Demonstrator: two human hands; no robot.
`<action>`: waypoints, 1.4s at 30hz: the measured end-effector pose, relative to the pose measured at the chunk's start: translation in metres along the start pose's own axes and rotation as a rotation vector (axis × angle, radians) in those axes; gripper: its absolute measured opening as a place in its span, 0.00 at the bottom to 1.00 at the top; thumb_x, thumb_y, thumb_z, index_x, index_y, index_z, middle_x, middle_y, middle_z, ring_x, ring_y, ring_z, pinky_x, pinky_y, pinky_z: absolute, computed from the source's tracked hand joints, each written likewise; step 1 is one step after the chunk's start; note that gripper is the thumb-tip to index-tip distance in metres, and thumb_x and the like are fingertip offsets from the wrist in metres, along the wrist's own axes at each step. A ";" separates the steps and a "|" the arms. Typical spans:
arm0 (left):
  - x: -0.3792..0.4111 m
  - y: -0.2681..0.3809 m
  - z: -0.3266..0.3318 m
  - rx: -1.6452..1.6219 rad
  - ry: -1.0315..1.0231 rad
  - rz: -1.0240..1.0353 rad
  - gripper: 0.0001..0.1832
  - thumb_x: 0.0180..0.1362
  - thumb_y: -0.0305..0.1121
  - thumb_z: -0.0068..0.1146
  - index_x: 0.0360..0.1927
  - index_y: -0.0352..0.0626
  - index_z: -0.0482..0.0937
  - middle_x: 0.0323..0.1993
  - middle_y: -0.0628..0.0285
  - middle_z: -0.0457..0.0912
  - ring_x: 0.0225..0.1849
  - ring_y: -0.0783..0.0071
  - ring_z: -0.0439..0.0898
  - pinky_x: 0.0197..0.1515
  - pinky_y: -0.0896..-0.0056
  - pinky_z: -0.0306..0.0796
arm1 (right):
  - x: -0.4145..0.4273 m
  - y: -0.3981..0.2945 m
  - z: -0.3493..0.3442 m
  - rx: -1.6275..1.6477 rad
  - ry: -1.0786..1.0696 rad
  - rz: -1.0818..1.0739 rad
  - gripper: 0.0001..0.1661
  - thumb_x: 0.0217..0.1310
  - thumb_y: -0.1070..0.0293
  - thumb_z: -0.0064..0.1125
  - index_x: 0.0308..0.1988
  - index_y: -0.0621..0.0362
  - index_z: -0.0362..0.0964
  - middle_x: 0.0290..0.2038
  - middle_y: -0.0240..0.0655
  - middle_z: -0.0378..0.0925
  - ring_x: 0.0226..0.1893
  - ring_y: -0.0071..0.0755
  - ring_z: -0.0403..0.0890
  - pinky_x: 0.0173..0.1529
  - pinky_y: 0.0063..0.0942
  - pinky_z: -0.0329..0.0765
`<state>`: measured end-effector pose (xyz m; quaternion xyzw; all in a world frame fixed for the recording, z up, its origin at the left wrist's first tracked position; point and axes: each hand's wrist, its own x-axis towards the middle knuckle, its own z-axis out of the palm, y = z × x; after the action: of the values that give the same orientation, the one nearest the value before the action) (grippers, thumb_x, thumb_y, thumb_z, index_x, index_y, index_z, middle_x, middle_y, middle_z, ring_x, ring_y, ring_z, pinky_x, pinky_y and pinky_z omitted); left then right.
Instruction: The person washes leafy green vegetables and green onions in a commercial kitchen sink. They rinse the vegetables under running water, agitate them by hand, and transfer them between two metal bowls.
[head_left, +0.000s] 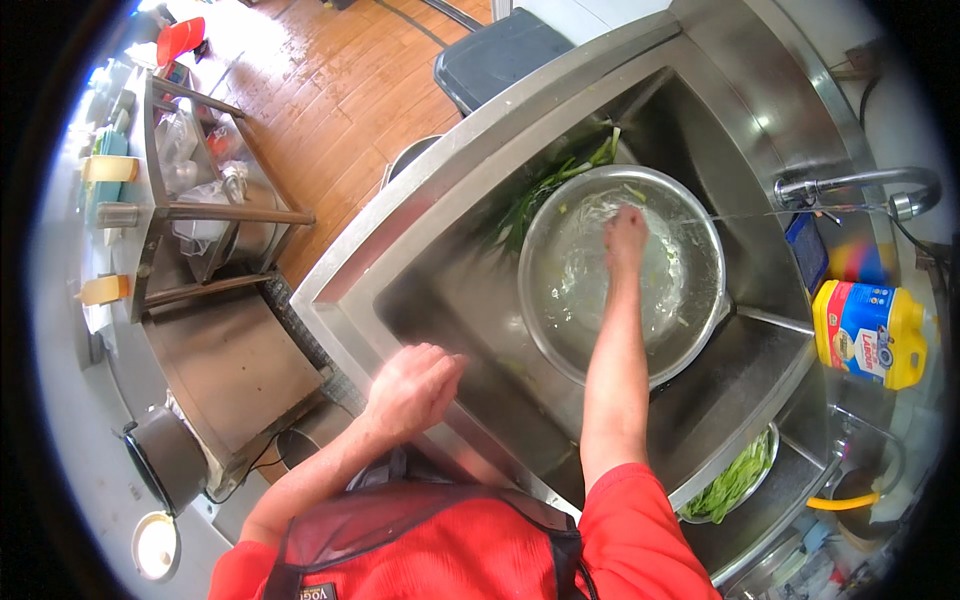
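Observation:
My right hand is in or just over the water in a round metal basin, blurred, with its fingers bent. Whether it holds anything is not visible. Small green scraps float in the basin, which stands inside a stainless steel sink. Beside the basin, on the sink floor, lie long green stalks with pale ends, like scallions. My left hand hovers by the sink's near left rim, loosely curled, with nothing seen in it. A thin stream of water runs from the chrome faucet toward the basin.
A yellow detergent jug stands behind the sink on the right. Cut green leaves fill a bowl in the adjoining sink. A dark lidded bin stands beyond the sink, and a metal worktable with shelves is at left.

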<state>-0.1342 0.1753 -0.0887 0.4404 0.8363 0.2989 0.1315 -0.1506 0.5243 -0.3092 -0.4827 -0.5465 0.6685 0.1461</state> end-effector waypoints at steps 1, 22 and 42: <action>-0.002 -0.001 -0.001 0.006 0.005 -0.013 0.07 0.45 0.23 0.55 0.31 0.38 0.74 0.22 0.60 0.70 0.26 0.63 0.72 0.29 0.66 0.66 | -0.002 -0.007 0.004 -0.119 0.101 -0.068 0.11 0.61 0.67 0.47 0.44 0.58 0.66 0.38 0.41 0.74 0.27 0.30 0.76 0.23 0.25 0.71; -0.004 -0.007 -0.001 -0.019 -0.105 -0.065 0.08 0.47 0.22 0.54 0.34 0.39 0.75 0.25 0.59 0.73 0.28 0.62 0.73 0.32 0.66 0.66 | 0.004 0.030 0.009 -0.854 -0.508 -0.226 0.17 0.58 0.62 0.48 0.44 0.59 0.71 0.36 0.40 0.78 0.36 0.37 0.80 0.44 0.30 0.73; 0.014 0.011 -0.003 0.093 -0.339 -0.103 0.06 0.51 0.26 0.53 0.33 0.40 0.75 0.26 0.58 0.74 0.30 0.60 0.74 0.34 0.63 0.65 | -0.141 0.017 -0.048 0.195 -0.826 0.514 0.08 0.62 0.64 0.50 0.35 0.56 0.64 0.22 0.25 0.63 0.14 0.12 0.57 0.13 0.11 0.47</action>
<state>-0.1370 0.1903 -0.0790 0.4467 0.8365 0.1745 0.2652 -0.0366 0.4447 -0.2526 -0.2806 -0.3568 0.8664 -0.2079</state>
